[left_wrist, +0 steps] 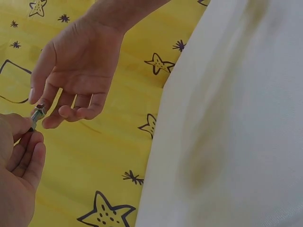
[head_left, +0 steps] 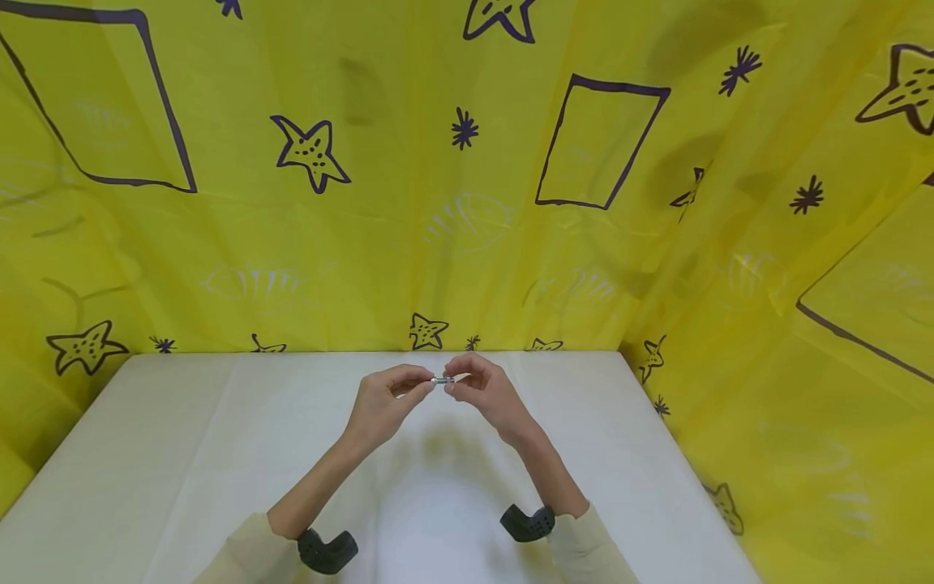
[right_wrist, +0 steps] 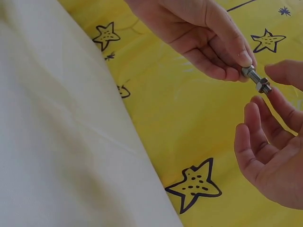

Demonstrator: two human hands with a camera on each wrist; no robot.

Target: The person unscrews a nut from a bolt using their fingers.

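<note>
A small silver bolt [right_wrist: 254, 75] with a hex nut [right_wrist: 262, 85] threaded near its free end is held level above the white table. My left hand [head_left: 383, 405] pinches the bolt's head end between thumb and fingers. On the other side, my right hand [head_left: 496, 397] has its index fingertip right at the nut end. The right thumb [right_wrist: 286, 73] stands apart from the metal in the right wrist view, and the other right fingers are loosely bent. From the left wrist view, the nut [left_wrist: 40, 108] shows just beyond my left fingertips.
The white table [head_left: 292, 454] lies below both hands. Yellow cloth [head_left: 379, 243] printed with dark stars and frames hangs behind and at the sides. A dark curved band piece [head_left: 328, 551] sits by the left wrist, another [head_left: 527, 524] by the right.
</note>
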